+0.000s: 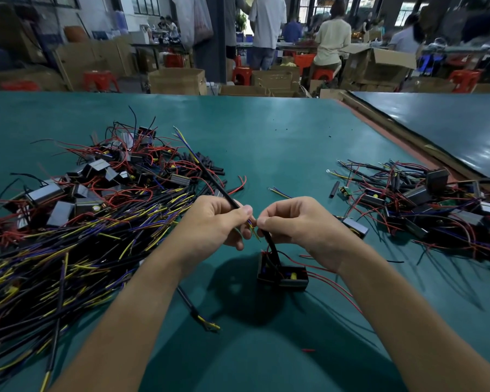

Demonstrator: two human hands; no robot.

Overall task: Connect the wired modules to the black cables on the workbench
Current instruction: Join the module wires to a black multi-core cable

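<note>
While working near the front edge of the workbench (266, 137), pinches a black cable (210, 176) in the curled left hand (218, 222) and clamps the right hand (294, 222) on the black lead (273, 247) of a wired module (283, 274) just below. Shows cable heap (68, 264) toward left edge, module pile (422, 199) toward right.

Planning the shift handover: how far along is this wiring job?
Likely done: the smaller heap of wired black box modules at right. In hand: the left hand holds a long black cable, the right hand pinches the lead of one open black module below; their wire ends meet between the hands. Left: the big heap of loose black cables and black modules at left, seemingly most of the job.
</note>
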